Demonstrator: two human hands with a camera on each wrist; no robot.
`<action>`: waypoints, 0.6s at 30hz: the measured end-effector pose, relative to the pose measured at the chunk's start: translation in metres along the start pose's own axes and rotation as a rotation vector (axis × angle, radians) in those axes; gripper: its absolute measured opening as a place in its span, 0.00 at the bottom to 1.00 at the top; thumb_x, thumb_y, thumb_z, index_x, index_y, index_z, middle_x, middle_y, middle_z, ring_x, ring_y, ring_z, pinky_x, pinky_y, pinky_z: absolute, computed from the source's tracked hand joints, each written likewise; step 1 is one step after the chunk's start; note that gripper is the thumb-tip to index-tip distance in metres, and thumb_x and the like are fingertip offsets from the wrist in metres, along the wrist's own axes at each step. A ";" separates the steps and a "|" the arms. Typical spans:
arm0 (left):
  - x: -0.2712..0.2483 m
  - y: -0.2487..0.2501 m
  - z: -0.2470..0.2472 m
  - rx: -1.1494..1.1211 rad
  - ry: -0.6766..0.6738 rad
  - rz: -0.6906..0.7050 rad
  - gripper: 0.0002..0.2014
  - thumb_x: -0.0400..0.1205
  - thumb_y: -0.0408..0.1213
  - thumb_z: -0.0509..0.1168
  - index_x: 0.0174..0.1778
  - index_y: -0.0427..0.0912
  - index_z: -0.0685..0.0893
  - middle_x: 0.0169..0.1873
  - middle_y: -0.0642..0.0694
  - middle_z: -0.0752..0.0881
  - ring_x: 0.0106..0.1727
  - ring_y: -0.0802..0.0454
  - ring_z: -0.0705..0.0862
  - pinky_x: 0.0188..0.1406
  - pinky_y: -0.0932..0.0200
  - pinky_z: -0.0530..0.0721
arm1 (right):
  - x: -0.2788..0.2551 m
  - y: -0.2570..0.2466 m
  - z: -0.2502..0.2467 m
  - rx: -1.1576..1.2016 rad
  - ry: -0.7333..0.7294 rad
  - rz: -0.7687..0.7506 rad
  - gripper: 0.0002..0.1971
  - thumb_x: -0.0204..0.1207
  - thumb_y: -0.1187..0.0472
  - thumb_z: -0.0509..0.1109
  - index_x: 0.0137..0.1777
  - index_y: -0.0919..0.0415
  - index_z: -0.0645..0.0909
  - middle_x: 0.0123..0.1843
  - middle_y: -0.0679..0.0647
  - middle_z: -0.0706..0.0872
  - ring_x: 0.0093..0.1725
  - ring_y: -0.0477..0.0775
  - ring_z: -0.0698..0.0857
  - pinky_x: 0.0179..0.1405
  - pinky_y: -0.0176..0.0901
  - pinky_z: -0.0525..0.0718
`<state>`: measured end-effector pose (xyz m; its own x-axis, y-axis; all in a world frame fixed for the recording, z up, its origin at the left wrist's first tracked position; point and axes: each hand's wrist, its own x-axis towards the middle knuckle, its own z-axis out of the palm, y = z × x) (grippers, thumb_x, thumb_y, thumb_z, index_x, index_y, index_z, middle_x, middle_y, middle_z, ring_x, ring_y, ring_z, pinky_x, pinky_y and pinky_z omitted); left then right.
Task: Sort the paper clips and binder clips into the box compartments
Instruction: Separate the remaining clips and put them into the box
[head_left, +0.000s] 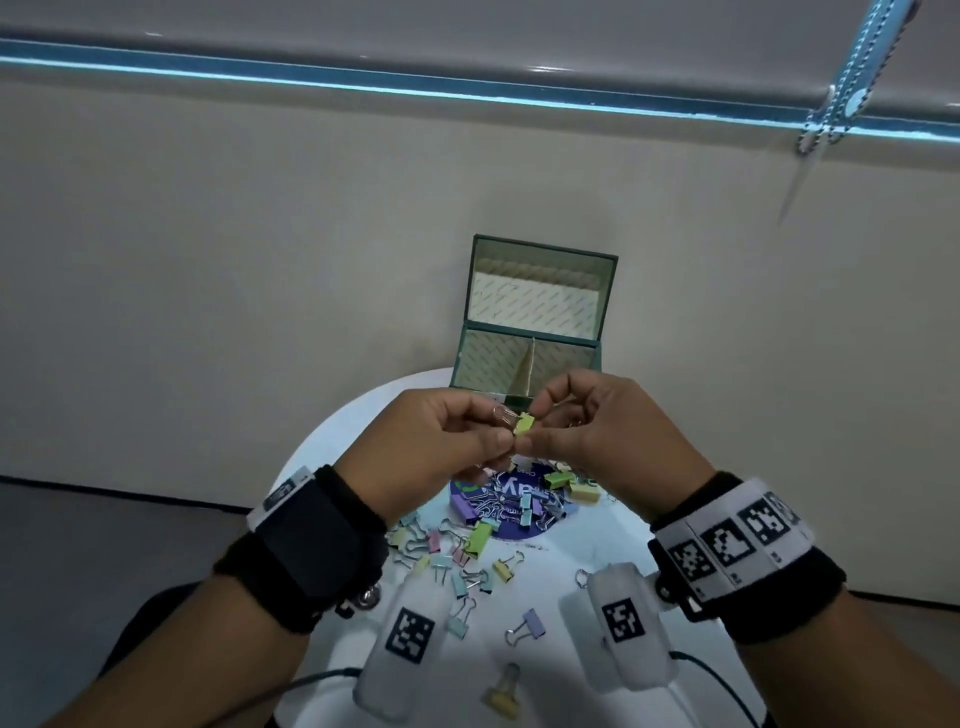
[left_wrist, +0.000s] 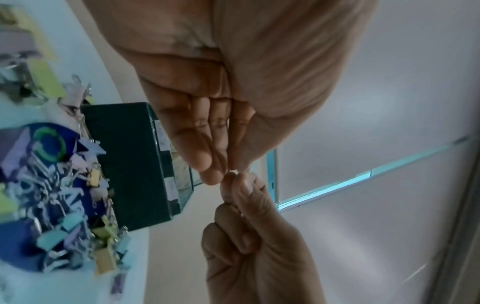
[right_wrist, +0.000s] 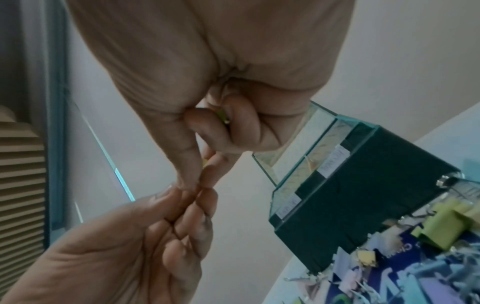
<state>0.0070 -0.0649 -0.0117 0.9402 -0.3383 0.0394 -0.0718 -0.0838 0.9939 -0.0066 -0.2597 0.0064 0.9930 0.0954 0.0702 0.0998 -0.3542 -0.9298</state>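
Both hands are raised above the round white table (head_left: 353, 415) and meet fingertip to fingertip. My right hand (head_left: 535, 426) pinches a yellow-green binder clip (head_left: 523, 423). My left hand (head_left: 496, 426) pinches a thin wire paper clip (head_left: 503, 414) that touches the binder clip; whether the two are hooked together I cannot tell. The right wrist view shows a yellow-green piece (right_wrist: 223, 117) inside the curled right fingers. Just behind the hands stands the dark green box (head_left: 462, 358), lid up, with a divider (head_left: 527, 369) between two compartments. A heap of pastel binder clips and paper clips (head_left: 509, 509) lies below the hands.
More binder clips lie scattered toward me, among them a lilac one (head_left: 527, 626) and a yellow one (head_left: 506, 691). The heap sits on a blue-purple round print (head_left: 519, 530). White wrist camera housings (head_left: 405, 649) and their cables hang over the table's near part. A wall rises behind the box.
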 end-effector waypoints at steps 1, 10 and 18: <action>-0.006 0.000 0.002 -0.046 0.006 -0.012 0.06 0.80 0.27 0.71 0.51 0.37 0.89 0.40 0.37 0.92 0.41 0.47 0.91 0.38 0.58 0.89 | -0.008 -0.002 0.001 -0.036 0.012 -0.020 0.13 0.65 0.62 0.86 0.45 0.58 0.86 0.37 0.60 0.91 0.32 0.55 0.87 0.31 0.43 0.83; -0.060 0.005 0.029 -0.246 0.119 0.031 0.09 0.78 0.24 0.71 0.41 0.42 0.92 0.35 0.38 0.91 0.33 0.51 0.89 0.30 0.64 0.84 | -0.078 -0.012 0.014 0.026 0.029 -0.211 0.16 0.67 0.66 0.83 0.51 0.50 0.87 0.42 0.49 0.90 0.29 0.49 0.79 0.32 0.37 0.82; -0.077 0.016 0.041 -0.216 0.075 0.077 0.11 0.76 0.21 0.71 0.37 0.41 0.91 0.30 0.37 0.89 0.28 0.50 0.87 0.29 0.62 0.85 | -0.098 -0.002 0.009 0.059 0.100 -0.274 0.18 0.71 0.73 0.78 0.53 0.49 0.86 0.41 0.52 0.89 0.28 0.45 0.77 0.32 0.34 0.79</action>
<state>-0.0800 -0.0790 -0.0035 0.9573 -0.2651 0.1157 -0.0791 0.1446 0.9863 -0.1048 -0.2598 -0.0017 0.9313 0.0863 0.3539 0.3638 -0.2728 -0.8906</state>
